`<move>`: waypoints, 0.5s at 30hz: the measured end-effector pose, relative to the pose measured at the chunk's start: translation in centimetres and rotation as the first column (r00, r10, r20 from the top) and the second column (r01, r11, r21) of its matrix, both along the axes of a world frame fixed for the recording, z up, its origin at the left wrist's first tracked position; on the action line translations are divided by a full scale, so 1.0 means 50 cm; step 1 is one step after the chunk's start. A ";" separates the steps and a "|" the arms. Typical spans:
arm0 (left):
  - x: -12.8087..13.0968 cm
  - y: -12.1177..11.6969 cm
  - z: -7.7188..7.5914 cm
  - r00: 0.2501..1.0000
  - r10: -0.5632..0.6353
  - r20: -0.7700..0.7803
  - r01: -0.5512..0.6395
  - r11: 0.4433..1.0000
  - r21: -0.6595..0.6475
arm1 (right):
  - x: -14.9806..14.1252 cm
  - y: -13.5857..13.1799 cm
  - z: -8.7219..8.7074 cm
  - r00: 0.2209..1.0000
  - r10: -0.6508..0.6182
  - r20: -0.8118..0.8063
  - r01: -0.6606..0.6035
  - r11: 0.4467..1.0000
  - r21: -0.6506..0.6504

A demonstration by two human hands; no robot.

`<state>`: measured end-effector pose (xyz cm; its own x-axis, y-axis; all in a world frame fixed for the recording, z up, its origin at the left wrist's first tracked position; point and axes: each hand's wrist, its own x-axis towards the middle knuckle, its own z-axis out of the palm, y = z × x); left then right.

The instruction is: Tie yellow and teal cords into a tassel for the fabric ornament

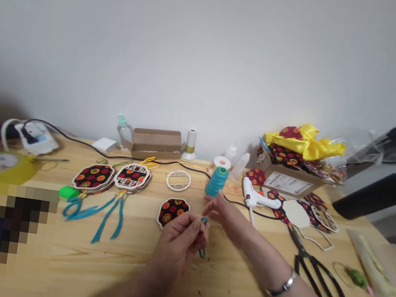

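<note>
My left hand (185, 237) is closed, thumb pressed over bent fingers. It grips a small loop of blue thread (201, 253), part of which hangs below the fingers. My right hand (224, 215), with a silver watch (284, 284) on the wrist, comes in from the right with bent fingers beside the left fingertips. Anything between those fingers is too small to make out. Just behind the right hand stands a blue thread spool (217, 181). Partly covered by the left hand, a dark floral fabric piece with a pale edge (173, 211) lies on the table.
To the left lie stacked floral pieces (93, 177) and lattice-topped pieces (132, 177) with blue tassels (110, 217). A round wooden frame (178, 180) sits behind. At right are a white glue gun (258, 196), black scissors (313, 270) and a fabric-filled box (289, 178).
</note>
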<state>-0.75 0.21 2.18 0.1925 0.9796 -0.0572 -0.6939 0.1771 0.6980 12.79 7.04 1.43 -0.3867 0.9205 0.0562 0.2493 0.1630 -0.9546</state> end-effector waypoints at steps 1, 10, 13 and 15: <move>0.000 -0.001 0.000 1.000 -0.013 0.008 0.013 1.000 0.012 | -0.013 0.003 0.003 0.991 -0.051 -0.124 0.030 0.985 -0.168; 0.000 -0.004 -0.004 1.000 -0.029 0.008 0.028 1.000 0.007 | -0.004 0.062 0.197 0.841 -0.005 -0.540 -0.105 0.979 -0.172; -0.001 -0.005 -0.002 0.999 -0.032 -0.006 0.032 0.999 -0.003 | 0.029 0.074 0.258 0.887 0.045 -0.460 -0.072 0.996 -0.042; 0.000 -0.004 -0.001 1.000 -0.025 -0.014 0.025 1.000 -0.010 | 0.054 0.072 0.296 0.883 0.073 -0.464 -0.092 0.996 -0.018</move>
